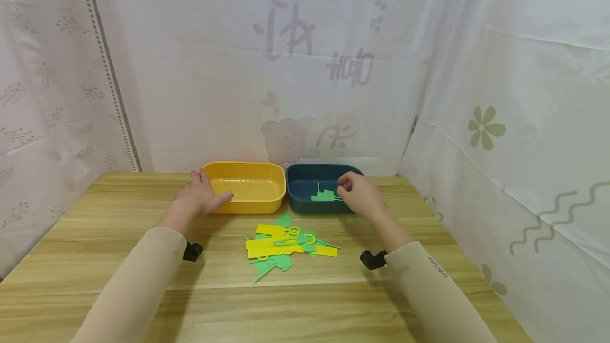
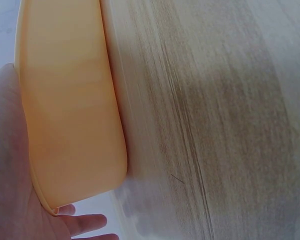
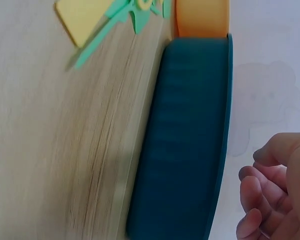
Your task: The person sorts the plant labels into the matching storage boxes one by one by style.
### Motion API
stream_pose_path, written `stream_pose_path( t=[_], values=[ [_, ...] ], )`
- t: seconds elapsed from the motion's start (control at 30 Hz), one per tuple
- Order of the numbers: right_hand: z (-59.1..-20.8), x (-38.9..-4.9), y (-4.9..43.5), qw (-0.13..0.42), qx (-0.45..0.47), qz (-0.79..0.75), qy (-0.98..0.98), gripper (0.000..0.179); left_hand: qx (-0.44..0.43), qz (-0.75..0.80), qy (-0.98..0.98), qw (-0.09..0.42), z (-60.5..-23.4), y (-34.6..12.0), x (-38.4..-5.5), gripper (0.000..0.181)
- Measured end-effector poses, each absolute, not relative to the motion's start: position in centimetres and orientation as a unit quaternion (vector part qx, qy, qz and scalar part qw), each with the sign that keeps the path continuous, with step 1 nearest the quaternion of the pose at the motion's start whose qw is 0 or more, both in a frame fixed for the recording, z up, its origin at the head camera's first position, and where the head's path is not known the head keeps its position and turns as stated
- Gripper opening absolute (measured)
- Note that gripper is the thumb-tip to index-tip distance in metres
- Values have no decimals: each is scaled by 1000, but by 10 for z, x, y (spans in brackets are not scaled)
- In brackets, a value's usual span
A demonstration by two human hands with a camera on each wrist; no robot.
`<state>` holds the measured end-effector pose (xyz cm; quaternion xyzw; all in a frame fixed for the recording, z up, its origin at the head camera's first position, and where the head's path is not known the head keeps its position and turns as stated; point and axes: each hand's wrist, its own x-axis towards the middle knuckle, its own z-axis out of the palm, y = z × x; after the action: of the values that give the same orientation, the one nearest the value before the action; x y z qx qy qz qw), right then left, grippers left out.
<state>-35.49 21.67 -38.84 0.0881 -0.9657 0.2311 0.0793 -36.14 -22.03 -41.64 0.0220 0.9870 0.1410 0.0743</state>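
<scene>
My left hand (image 1: pixel 197 198) rests at the left end of a yellow bin (image 1: pixel 248 207), its fingers extended and its thumb along the front rim. Over the right part of a dark blue bin (image 1: pixel 305 207) is my right hand (image 1: pixel 363 195), its fingers loosely curled. The right wrist view shows nothing between the thumb and fingertips. Below that hand, several flat green plastic tags (image 1: pixel 325 195) with thin stems lie in the blue bin. A mixed pile of yellow tags (image 1: pixel 267 247) with rings and green tags (image 1: pixel 283 262) lies on the table before the bins.
Both bins stand side by side at the back of the wooden table (image 1: pixel 229 306), close to a printed white curtain (image 1: pixel 214 94). Another curtain (image 1: pixel 524 120) hangs along the right side. Black wrist mounts show at the left wrist (image 1: pixel 193 252) and the right wrist (image 1: pixel 373 260).
</scene>
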Motion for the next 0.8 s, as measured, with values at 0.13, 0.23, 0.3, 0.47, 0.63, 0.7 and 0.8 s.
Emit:
stream_pose_path(
  t=[0.13, 0.23, 0.3, 0.47, 0.63, 0.7, 0.8],
  values=[
    [-385, -348, 207, 70, 108, 228, -965, 29, 24, 140, 987, 73, -416, -220, -361, 125],
    [-383, -343, 198, 65, 123, 233, -962, 27, 22, 141, 987, 76, -418, -220, -362, 125],
    [-382, -341, 192, 65, 135, 235, -960, 26, 20, 143, 987, 77, -419, -220, -363, 125],
    [-385, -335, 178, 61, 160, 232, -958, 24, 18, 148, 986, 75, -419, -220, -364, 124],
    [-393, -329, 161, 60, 190, 207, -958, 18, 19, 144, 987, 74, -418, -219, -363, 124],
    [-396, -326, 155, 58, 198, 201, -958, 16, 19, 143, 987, 74, -417, -219, -362, 124],
    [-400, -322, 146, 45, 202, 203, -957, 13, 20, 142, 987, 74, -416, -218, -361, 124]
  ],
)
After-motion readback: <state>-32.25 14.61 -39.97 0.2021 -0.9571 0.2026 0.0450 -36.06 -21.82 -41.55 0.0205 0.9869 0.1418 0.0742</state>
